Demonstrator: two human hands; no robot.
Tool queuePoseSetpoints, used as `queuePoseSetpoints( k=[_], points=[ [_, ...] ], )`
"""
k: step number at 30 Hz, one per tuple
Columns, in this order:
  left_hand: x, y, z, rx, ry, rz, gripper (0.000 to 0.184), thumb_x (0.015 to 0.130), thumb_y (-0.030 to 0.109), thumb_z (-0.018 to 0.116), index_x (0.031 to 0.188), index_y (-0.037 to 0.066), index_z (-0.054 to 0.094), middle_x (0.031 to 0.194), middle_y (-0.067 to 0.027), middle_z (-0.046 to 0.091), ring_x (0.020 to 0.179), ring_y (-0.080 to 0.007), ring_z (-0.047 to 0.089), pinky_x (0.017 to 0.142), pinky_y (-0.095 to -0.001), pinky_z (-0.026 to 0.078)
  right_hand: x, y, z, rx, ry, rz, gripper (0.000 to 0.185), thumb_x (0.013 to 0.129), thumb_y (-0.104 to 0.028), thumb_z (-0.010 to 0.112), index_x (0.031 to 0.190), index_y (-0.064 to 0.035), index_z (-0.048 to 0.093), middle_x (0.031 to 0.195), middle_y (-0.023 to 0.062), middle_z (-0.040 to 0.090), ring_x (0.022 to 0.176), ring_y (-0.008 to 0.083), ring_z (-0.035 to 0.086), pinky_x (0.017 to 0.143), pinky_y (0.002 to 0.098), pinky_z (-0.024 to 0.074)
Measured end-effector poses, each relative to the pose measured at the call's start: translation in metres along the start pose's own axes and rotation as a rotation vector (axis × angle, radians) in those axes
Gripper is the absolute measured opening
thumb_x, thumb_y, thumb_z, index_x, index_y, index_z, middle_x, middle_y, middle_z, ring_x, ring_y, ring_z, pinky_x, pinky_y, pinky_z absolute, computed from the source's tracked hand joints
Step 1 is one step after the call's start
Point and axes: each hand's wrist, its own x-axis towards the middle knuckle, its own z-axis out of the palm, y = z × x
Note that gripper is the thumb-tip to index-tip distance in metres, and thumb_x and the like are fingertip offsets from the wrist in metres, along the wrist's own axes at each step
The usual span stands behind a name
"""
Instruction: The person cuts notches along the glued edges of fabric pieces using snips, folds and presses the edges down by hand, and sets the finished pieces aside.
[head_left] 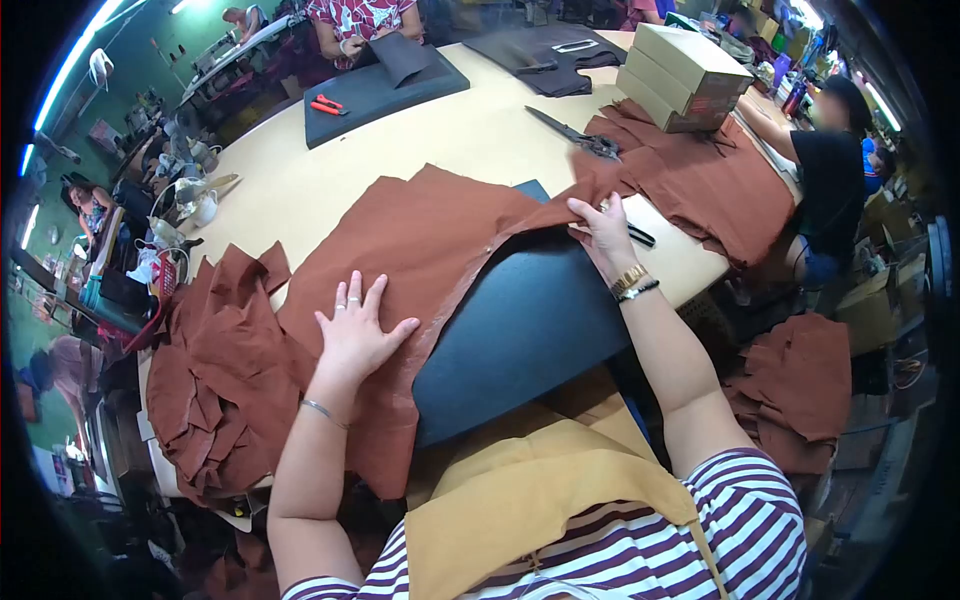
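A large rust-brown fabric piece point(415, 225) lies across a dark board point(530, 320) in front of me. My left hand point(362, 330) rests flat on it with fingers spread. At the fabric's right end, my right hand point(602, 232) pinches its edge and holds it partly lifted off the board. To the left is a crumpled heap of the same brown fabric point(225, 370). A flat stack of brown fabric pieces point(700, 190) lies to the right. Beside my right hand, a small black tool point(641, 236) is partly hidden.
Large dark scissors point(575, 133) lie on the pale table point(270, 150). Cardboard boxes point(680, 75) stand on the right stack. Across the table, a person point(365, 25) handles dark material over another dark board point(390, 98) with a red cutter point(327, 105). Another person point(835, 160) sits at right.
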Motion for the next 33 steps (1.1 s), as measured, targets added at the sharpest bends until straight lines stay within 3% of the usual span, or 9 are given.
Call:
queuePoseSetpoints(
  k=[2,5,8,10,13,15,19,26,33],
  points=[
    [0.002,0.005,-0.015,0.109,-0.037,0.003,0.081,0.084,0.067,0.056,0.147,0.017,0.042,0.157,-0.0176,0.029,0.147,-0.0350,0.022,0.112,-0.0696,0.014,-0.011,-0.003,-0.012,0.021,0.073,-0.031,0.063,0.081,-0.014,0.079,0.129,-0.0154,0.038,0.118,0.0048,0.054,0.098,0.0144,0.057,0.073,0.0382,0.0510],
    [0.036,0.022,-0.010,0.204,0.119,0.067,0.072,0.087,0.062,0.055,0.141,0.015,0.049,0.154,-0.0197,0.034,0.146,-0.0355,0.025,0.112,-0.0696,0.016,0.011,0.005,-0.027,-0.499,0.479,-0.755,0.072,0.080,-0.012,0.079,0.136,-0.0027,0.035,0.117,0.0110,0.058,0.107,0.0259,0.057,0.093,0.0404,0.0458],
    [0.068,0.047,0.007,0.001,0.310,0.244,0.057,0.094,0.054,0.051,0.139,0.018,0.051,0.155,-0.0178,0.033,0.147,-0.0357,0.023,0.112,-0.0687,0.015,-0.018,-0.020,-0.004,-0.815,0.332,-1.165,0.061,0.078,-0.009,0.077,0.130,-0.0023,0.045,0.115,0.0132,0.060,0.113,0.0313,0.054,0.102,0.0435,0.0375],
    [0.091,0.064,0.025,-0.099,0.377,0.345,0.053,0.097,0.051,0.048,0.140,0.022,0.050,0.156,-0.0163,0.031,0.147,-0.0351,0.022,0.113,-0.0684,0.015,-0.032,-0.025,0.012,-1.012,0.084,-1.120,0.037,0.079,-0.013,0.073,0.114,-0.0084,0.063,0.109,0.0097,0.064,0.108,0.0283,0.058,0.100,0.0412,0.0378],
    [0.113,0.087,0.039,-0.183,0.372,0.427,0.049,0.099,0.049,0.044,0.143,0.027,0.048,0.158,-0.0143,0.028,0.148,-0.0341,0.020,0.113,-0.0679,0.014,-0.039,-0.018,0.034,-1.070,-0.344,-0.948,0.022,0.084,-0.017,0.069,0.106,-0.0146,0.069,0.101,0.0048,0.068,0.101,0.0247,0.062,0.099,0.0475,0.0384],
    [0.119,0.093,0.042,-0.209,0.322,0.402,0.049,0.100,0.049,0.042,0.145,0.029,0.045,0.159,-0.0139,0.026,0.148,-0.0342,0.019,0.113,-0.0676,0.013,-0.033,-0.002,0.048,-1.230,-0.386,-1.129,0.022,0.084,-0.019,0.071,0.105,-0.0123,0.071,0.097,0.0060,0.067,0.100,0.0254,0.060,0.100,0.0508,0.0394],
    [0.120,0.092,0.043,-0.176,0.300,0.396,0.051,0.101,0.052,0.038,0.147,0.031,0.043,0.160,-0.0126,0.024,0.149,-0.0331,0.019,0.115,-0.0649,0.013,-0.022,0.009,0.057,-1.349,-0.420,-1.081,0.013,0.087,-0.023,0.067,0.098,-0.0167,0.070,0.097,-0.0007,0.065,0.102,0.0214,0.060,0.109,0.0631,0.0301],
    [0.120,0.092,0.041,-0.170,0.286,0.385,0.053,0.100,0.054,0.038,0.148,0.032,0.041,0.161,-0.0128,0.023,0.149,-0.0321,0.018,0.117,-0.0608,0.013,-0.017,0.005,0.044,-1.494,-0.457,-1.252,0.009,0.090,-0.022,0.063,0.096,-0.0156,0.066,0.096,-0.0001,0.065,0.100,0.0204,0.061,0.112,0.0640,0.0239],
    [0.115,0.088,0.041,-0.162,0.298,0.429,0.055,0.099,0.055,0.039,0.148,0.030,0.041,0.161,-0.0140,0.022,0.149,-0.0321,0.018,0.119,-0.0575,0.012,-0.026,-0.011,0.009,-1.278,-0.443,-0.966,0.018,0.087,-0.024,0.068,0.097,-0.0099,0.064,0.095,0.0067,0.066,0.096,0.0279,0.062,0.099,0.0495,0.0409]
  ],
)
